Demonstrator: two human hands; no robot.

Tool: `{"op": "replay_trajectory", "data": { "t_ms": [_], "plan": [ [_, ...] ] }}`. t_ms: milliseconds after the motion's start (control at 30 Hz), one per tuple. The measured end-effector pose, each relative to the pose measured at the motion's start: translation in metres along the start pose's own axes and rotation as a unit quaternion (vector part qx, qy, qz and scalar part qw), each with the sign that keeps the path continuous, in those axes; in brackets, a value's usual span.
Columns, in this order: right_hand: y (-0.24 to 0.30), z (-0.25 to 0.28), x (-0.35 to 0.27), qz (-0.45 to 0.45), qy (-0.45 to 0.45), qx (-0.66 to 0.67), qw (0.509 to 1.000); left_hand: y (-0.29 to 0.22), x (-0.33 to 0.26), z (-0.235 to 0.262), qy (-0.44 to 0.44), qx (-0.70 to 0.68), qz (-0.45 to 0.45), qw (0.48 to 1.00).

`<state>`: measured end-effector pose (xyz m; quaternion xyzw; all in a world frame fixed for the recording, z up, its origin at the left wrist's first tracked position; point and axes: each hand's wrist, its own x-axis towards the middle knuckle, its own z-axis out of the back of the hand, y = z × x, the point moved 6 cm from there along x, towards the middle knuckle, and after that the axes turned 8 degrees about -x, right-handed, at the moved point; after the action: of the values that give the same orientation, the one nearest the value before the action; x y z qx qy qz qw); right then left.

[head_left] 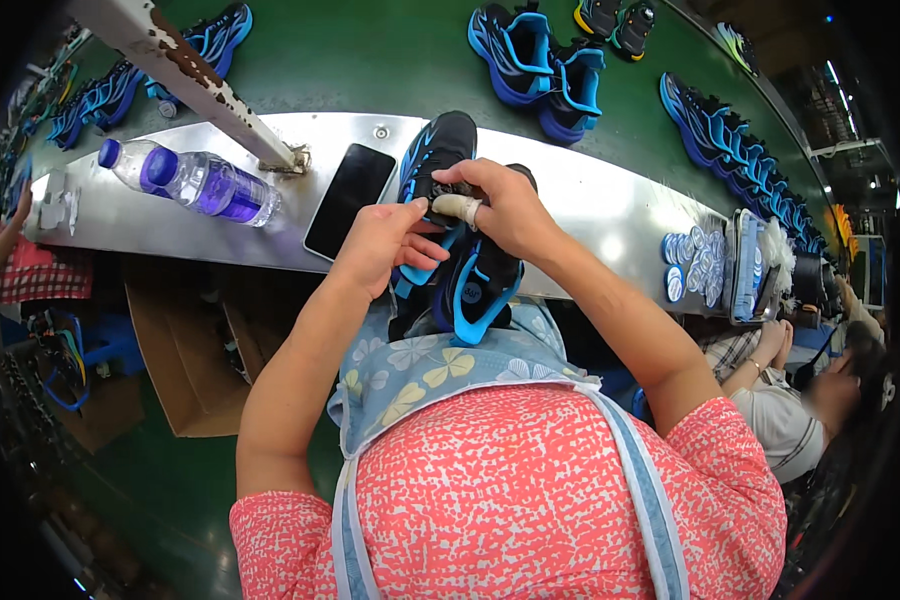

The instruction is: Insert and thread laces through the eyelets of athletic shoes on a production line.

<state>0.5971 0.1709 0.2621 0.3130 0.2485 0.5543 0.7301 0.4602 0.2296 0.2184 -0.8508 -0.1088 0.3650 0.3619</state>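
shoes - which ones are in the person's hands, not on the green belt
The black-and-blue pair over the metal ledge, gripped by left hand and right hand; all others lie untouched on the belt.

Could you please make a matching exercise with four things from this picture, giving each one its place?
Things:
1. plastic bottle
2. phone
3. black and blue shoe
4. cardboard box

Places:
A. lying dark screen up on the metal ledge, left of the hands
B. on the floor under the ledge
C. on its side at the left end of the ledge
D. held between left hand and right hand

Pairs: 1-C, 2-A, 3-D, 4-B
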Motion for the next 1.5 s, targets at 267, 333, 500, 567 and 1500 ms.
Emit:
{"op": "replay_trajectory", "data": {
  "t_ms": [267, 333, 500, 567, 1500],
  "plan": [
    [-0.042, 0.056, 0.001, -0.055, 0.025, 0.062, 0.996, -0.006, -0.071, -0.064, -0.063, 0.603, -0.359, 0.709],
    [-0.055, 0.080, 0.001, -0.087, -0.011, 0.003, 0.996, 0.003, -0.056, -0.078, -0.021, 0.676, -0.247, 0.694],
    [-0.075, 0.132, 0.004, -0.064, -0.087, -0.080, 0.991, -0.065, 0.011, -0.046, -0.069, 0.644, -0.285, 0.707],
    [-0.089, 0.147, 0.004, -0.111, -0.107, -0.091, 0.984, -0.108, 0.043, -0.041, -0.161, 0.636, -0.317, 0.685],
    [0.005, 0.030, -0.113, -0.006, 0.292, 0.065, 0.954, -0.048, -0.062, -0.065, -0.023, 0.608, -0.404, 0.683]
  ]
}}
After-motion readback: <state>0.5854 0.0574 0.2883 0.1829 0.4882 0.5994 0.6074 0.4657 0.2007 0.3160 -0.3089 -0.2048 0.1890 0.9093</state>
